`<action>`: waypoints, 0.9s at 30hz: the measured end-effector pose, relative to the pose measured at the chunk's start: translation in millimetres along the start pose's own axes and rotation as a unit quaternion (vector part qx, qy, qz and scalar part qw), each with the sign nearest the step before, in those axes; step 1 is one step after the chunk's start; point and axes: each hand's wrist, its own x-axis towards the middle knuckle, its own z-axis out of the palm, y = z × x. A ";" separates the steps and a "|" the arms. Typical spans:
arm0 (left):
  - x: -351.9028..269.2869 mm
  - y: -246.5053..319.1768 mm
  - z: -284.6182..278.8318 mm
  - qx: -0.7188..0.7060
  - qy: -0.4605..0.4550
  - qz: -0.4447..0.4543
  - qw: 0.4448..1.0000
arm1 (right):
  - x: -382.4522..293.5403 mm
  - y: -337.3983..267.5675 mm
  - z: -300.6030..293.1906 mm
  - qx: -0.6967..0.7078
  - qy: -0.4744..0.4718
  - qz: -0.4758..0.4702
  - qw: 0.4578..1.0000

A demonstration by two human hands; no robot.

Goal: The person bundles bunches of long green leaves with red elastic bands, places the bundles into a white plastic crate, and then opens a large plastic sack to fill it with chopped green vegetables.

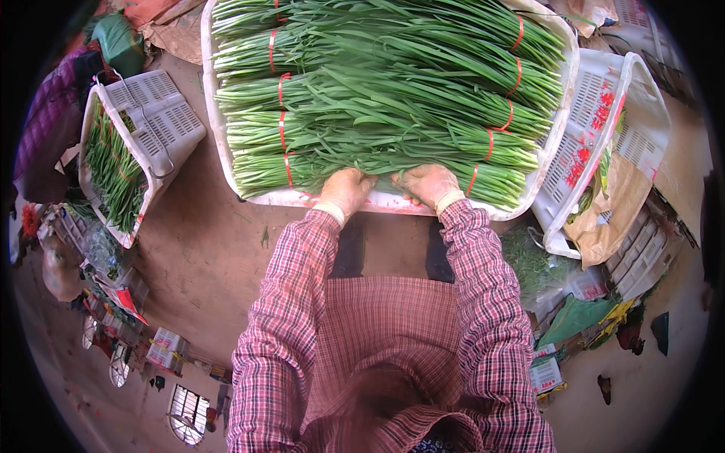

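A white plastic crate (391,205) before me holds several bundles of long green leafy stalks (362,113), probably garlic chives. Red bands (282,129) tie the bundles near their pale stem ends, which point left and right, with the leaves overlapping in the middle. Both hands wear thin pale gloves. My left hand (344,191) is at the near rim, its fingertips curled against the leaves. Just right of it, my right hand (429,184) lies at the same rim, its fingers bent by the leaf edge. Whether either hand grips leaves or the rim is unclear.
On the left stands a white crate (161,116) with a wire handle and banded green bundles, beside a person in a purple quilted garment (48,119). At right, another white crate (586,141) contains brown paper (614,209). Clear plastic with greens (532,260) lies below it.
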 end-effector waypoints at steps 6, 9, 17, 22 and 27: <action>-19.3 -15.9 -3.3 0.021 0.013 0.089 0.996 | -13.7 2.9 5.3 0.004 0.009 -0.079 0.997; -77.7 8.3 -12.4 0.125 -0.005 0.175 0.977 | -82.2 -3.2 9.6 -0.066 0.059 -0.101 0.991; -244.4 -46.9 -27.5 -0.130 -0.073 0.034 0.988 | -249.4 43.7 55.1 0.002 0.132 0.006 0.991; -320.2 -139.6 -45.8 -0.265 0.007 -0.083 0.961 | -309.7 41.9 92.9 0.060 0.154 0.013 0.986; -370.9 -233.1 -22.6 -0.406 0.063 -0.180 0.894 | -307.8 24.2 139.3 0.070 0.135 -0.096 0.984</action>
